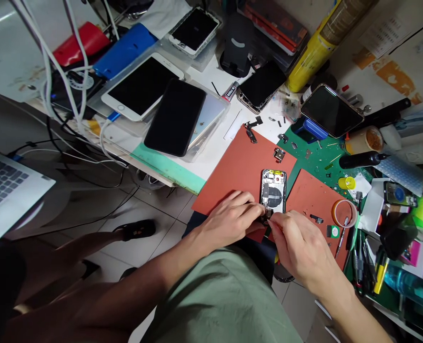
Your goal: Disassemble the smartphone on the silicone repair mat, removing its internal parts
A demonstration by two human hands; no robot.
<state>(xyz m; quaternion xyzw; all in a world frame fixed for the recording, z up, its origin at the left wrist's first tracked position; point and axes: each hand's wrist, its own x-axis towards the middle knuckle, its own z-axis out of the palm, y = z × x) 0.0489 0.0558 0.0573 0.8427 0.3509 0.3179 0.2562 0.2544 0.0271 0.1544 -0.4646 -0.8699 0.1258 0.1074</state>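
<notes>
A: Which step do we record?

B: We judge it close work at the near end of the opened phone point(274, 188), either fitting or freeing a small part. One frame does not let us say which.

A: State of the hands?

B: Left hand point(233, 216): fingers bent, tips at the phone's near left corner. Right hand point(300, 240): finger and thumb pinched narrow at the near end. We cannot tell what, if anything, they hold.

A: What does the next move call for?

B: In our judgement, the left steadying the frame, the right making small, light motions, no prying force.

A: Position of the phone?

B: Flat on the red mat point(218, 176), inner side up, just beyond both hands, its near end between their fingertips. We note a loose part point(279, 154) beyond its far end.
</notes>
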